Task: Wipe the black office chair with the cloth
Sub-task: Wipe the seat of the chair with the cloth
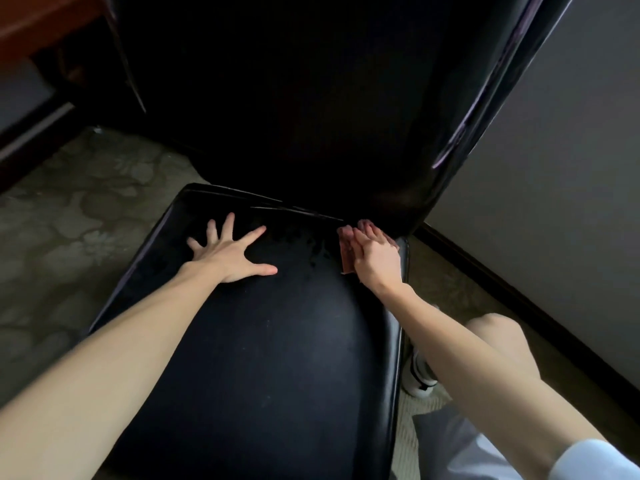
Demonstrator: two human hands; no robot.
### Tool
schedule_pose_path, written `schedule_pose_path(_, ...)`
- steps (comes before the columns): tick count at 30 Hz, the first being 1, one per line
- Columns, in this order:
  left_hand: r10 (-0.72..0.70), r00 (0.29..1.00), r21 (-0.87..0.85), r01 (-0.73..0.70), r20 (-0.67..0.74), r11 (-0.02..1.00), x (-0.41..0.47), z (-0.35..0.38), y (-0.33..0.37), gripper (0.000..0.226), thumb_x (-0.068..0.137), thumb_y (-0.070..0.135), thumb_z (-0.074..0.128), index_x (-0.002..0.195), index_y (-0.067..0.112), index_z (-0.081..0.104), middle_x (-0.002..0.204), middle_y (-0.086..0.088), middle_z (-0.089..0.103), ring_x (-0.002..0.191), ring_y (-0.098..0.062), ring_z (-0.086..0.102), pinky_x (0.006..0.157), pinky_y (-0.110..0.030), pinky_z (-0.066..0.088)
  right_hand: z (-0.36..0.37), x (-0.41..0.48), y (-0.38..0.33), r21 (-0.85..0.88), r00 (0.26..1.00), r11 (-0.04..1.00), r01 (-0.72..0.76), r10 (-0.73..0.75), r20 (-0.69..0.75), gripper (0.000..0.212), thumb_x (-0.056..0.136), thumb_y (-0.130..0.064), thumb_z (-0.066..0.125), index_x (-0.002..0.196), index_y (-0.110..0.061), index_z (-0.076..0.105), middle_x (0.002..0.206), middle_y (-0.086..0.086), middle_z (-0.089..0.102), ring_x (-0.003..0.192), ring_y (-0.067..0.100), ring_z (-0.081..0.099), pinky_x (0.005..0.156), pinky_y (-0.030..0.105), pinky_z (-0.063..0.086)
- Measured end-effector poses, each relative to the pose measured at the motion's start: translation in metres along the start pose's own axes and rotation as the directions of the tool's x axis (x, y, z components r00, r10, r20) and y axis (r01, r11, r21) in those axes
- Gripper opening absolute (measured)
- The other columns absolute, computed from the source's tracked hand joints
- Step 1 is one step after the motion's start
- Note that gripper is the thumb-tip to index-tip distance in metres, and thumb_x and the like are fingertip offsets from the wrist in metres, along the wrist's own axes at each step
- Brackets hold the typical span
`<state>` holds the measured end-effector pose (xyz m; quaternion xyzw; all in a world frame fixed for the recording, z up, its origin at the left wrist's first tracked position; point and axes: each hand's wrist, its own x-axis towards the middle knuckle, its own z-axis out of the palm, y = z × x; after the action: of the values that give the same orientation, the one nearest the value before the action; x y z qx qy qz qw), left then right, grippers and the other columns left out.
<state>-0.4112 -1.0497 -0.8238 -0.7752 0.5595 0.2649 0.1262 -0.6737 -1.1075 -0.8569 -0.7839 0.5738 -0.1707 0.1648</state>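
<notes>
A: Status on the black office chair [311,306]?
B: It fills most of the head view. The seat [263,358] runs from the bottom edge up to mid-frame. The backrest [311,98] rises dark behind it, leaning right in frame.
A: And the hands?
B: The left hand [230,254] lies flat on the rear left part of the seat. Fingers straight and spread, thumb out toward the centre, grasping nothing.
A: Right side?
B: The right hand [375,261] is at the rear right corner of the seat, just by the seam where seat meets backrest. Fingers are curled over the cloth [347,252] and press it onto the seat.
A: Cloth details?
B: Reddish-brown, bunched. Only its left edge and a bit ahead of the fingertips show. The rest is under the hand.
A: Seat surface?
B: Glossy black. There is a mottled patch [311,244] between the two hands, near the rear edge. Wet or scuffed, cannot tell.
A: Surroundings?
B: Patterned carpet [69,220] left of the chair. Pale wall [554,202] on the right, dark baseboard [519,299] along its foot. Reddish wooden furniture [41,15] top left. A bare knee [495,327] and a white shoe [420,375] are right of the seat. Whether the shoe touches the seat edge, cannot tell. A light sleeve [595,459] shows at the bottom right corner.
</notes>
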Motion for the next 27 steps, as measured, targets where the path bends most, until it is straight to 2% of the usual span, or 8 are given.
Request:
schedule_pose_path(8, -0.026, 1.000, -0.060, 0.027, 0.015, 0.998, 0.005, 0.009, -0.004, 0.098, 0.073, 0.083, 0.057, 0.150, 0.060, 0.000, 0.164, 0.000, -0.025, 0.149, -0.034, -0.024, 0.114, -0.069, 0.004, 0.054, 0.060, -0.083, 0.010, 0.958, 0.992, 0.124, -0.123, 0.258, 0.041, 0.102, -0.032, 0.040, 0.141, -0.025, 0.049, 0.152, 0.002, 0.040, 0.140, 0.023, 0.037, 0.111, 0.038, 0.033)
schedule_pose_path(10, -0.028, 1.000, -0.059, 0.028, 0.007, 0.998, 0.006, 0.011, -0.007, 0.097, 0.072, 0.084, 0.056, 0.149, 0.061, 0.001, 0.164, 0.001, -0.024, 0.149, -0.034, -0.023, 0.114, -0.070, 0.005, 0.046, 0.054, -0.069, 0.001, 0.949, 0.986, 0.165, -0.159, 0.272, 0.045, 0.101, -0.039, 0.035, 0.143, -0.026, 0.047, 0.155, -0.001, 0.036, 0.143, 0.020, 0.032, 0.113, 0.039, 0.033)
schedule_pose_path(13, -0.026, 1.000, -0.056, 0.026, -0.003, 0.998, 0.006, 0.014, -0.008, 0.098, 0.071, 0.086, 0.055, 0.148, 0.061, 0.000, 0.164, 0.002, -0.023, 0.149, -0.034, -0.023, 0.114, -0.069, 0.004, 0.024, 0.031, -0.030, -0.034, 0.972, 0.988, 0.152, -0.143, 0.185, 0.066, 0.094, -0.051, 0.016, 0.142, -0.022, 0.050, 0.154, 0.003, 0.040, 0.142, 0.021, 0.036, 0.113, 0.038, 0.034)
schedule_pose_path(16, -0.011, 1.000, -0.042, 0.011, -0.008, 0.999, 0.006, 0.011, -0.008, 0.098, 0.070, 0.087, 0.055, 0.148, 0.061, 0.001, 0.164, 0.001, -0.022, 0.150, -0.034, -0.021, 0.114, -0.068, 0.007, 0.012, 0.016, 0.004, -0.080, 0.977, 0.989, 0.121, -0.104, 0.185, 0.046, 0.103, -0.039, 0.034, 0.145, -0.026, 0.046, 0.156, 0.005, 0.036, 0.145, 0.022, 0.031, 0.116, 0.033, 0.025)
schedule_pose_path(18, 0.002, 1.000, -0.019, -0.002, -0.030, 1.000, 0.003, 0.005, -0.017, 0.100, 0.069, 0.087, 0.055, 0.149, 0.060, 0.001, 0.165, 0.001, -0.020, 0.150, -0.033, -0.018, 0.114, -0.067, 0.009, 0.013, 0.015, 0.006, -0.102, 0.976, 0.986, 0.131, -0.110, 0.188, 0.050, 0.100, -0.042, 0.033, 0.145, -0.025, 0.046, 0.157, 0.007, 0.035, 0.145, 0.026, 0.030, 0.117, 0.037, 0.024)
schedule_pose_path(22, -0.101, 0.995, -0.037, 0.100, -0.016, 0.994, 0.002, 0.003, -0.048, 0.106, 0.067, 0.089, 0.055, 0.150, 0.059, -0.004, 0.163, -0.002, -0.027, 0.149, -0.034, -0.024, 0.116, -0.067, 0.003, 0.024, 0.025, -0.018, -0.075, 0.975, 0.992, 0.102, -0.084, 0.207, 0.061, 0.094, -0.043, 0.026, 0.145, -0.015, 0.046, 0.155, 0.012, 0.036, 0.146, 0.029, 0.029, 0.116, 0.046, 0.025)
schedule_pose_path(25, -0.115, 0.993, -0.087, 0.118, 0.036, 0.989, 0.006, 0.003, -0.049, 0.108, 0.066, 0.086, 0.060, 0.150, 0.059, -0.003, 0.162, -0.003, -0.028, 0.148, -0.036, -0.025, 0.116, -0.067, 0.002, 0.042, 0.042, -0.051, -0.058, 0.948, 0.981, 0.183, -0.160, 0.276, 0.055, 0.097, -0.042, 0.027, 0.144, -0.018, 0.045, 0.156, 0.010, 0.033, 0.147, 0.027, 0.025, 0.116, 0.045, 0.026)
schedule_pose_path(27, -0.125, 0.992, -0.094, 0.126, 0.024, 0.987, 0.008, 0.003, -0.047, 0.108, 0.064, 0.086, 0.061, 0.149, 0.060, 0.000, 0.163, -0.002, -0.025, 0.149, -0.035, -0.023, 0.115, -0.067, 0.004, 0.060, 0.061, -0.092, -0.006, 0.910, 0.962, 0.274, -0.257, 0.327, 0.046, 0.102, -0.036, 0.038, 0.145, -0.021, 0.044, 0.158, 0.008, 0.029, 0.147, 0.026, 0.022, 0.117, 0.042, 0.023)
